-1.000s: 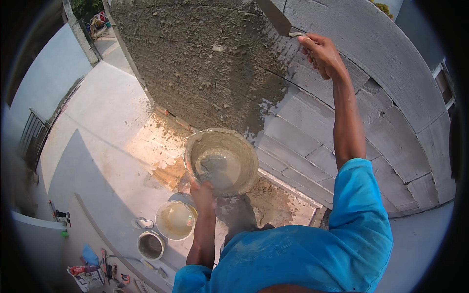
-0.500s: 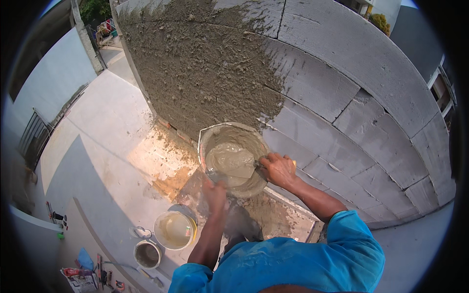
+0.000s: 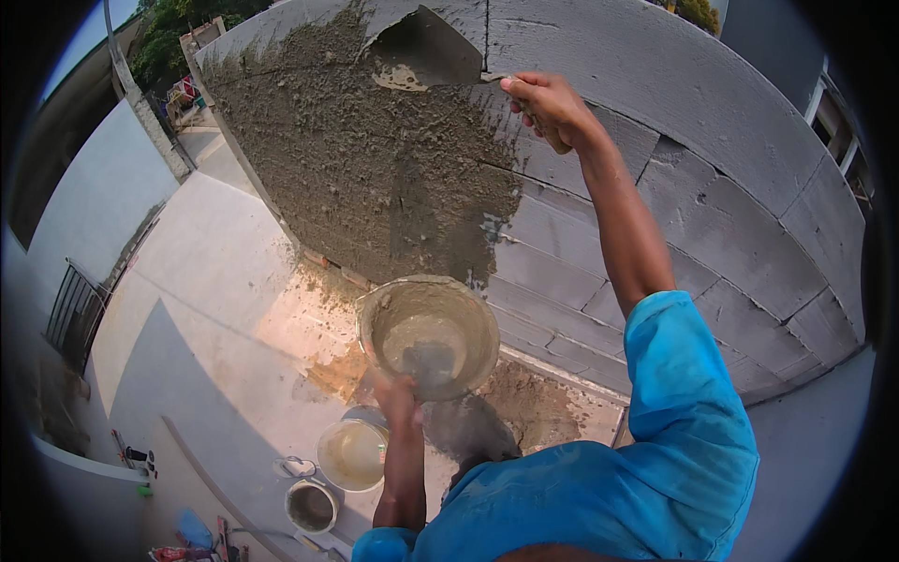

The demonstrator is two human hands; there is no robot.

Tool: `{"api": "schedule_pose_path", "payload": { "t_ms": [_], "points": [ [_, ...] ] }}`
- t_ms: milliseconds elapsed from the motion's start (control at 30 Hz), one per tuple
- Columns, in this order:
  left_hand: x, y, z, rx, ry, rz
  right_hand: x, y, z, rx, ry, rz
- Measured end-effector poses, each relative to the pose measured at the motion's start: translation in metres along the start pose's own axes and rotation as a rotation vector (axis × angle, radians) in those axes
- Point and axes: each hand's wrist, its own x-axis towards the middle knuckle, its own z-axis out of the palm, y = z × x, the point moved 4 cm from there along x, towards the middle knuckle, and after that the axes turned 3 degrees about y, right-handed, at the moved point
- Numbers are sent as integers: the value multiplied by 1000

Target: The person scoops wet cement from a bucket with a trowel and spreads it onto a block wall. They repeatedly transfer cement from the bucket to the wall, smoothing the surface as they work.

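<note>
My right hand [image 3: 551,114] is raised against the upper wall, fingers wrapped round the handle of a trowel [image 3: 440,51]. Its wide grey blade lies at the top of the wet mortar patch [image 3: 346,140], with a smear of mortar along its lower edge. Below, my left hand [image 3: 398,398] grips the near left rim of a round bucket [image 3: 386,309]. Grey mortar coats the bucket's inside, and some lies at its bottom. Part of the left hand's fingers is hidden by the bucket.
Bare grey blocks [image 3: 730,225] make up the wall's right side. By my left forearm stand a larger pail [image 3: 351,454] of cloudy liquid and a smaller pail [image 3: 312,506]. Mortar splatters mark the floor along the wall's foot. Tools lie at lower left.
My right hand has lifted the trowel out of the bucket and up to the top of the mortar patch. The left hand stays at the bucket. A smoother streak now shows in the wall's mortar.
</note>
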Motion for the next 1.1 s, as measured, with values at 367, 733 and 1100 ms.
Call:
{"api": "schedule_pose_path", "payload": {
  "t_ms": [367,733,1100],
  "points": [
    [-25,-30,53,131,-125,188,-237,162,68,-926,-642,-24],
    [-47,-4,40,5,-41,-32,-224,75,29,-682,-158,-401],
    [-68,-15,25,68,36,57,-111,23,-177,-297,248,-65]
  ]
}}
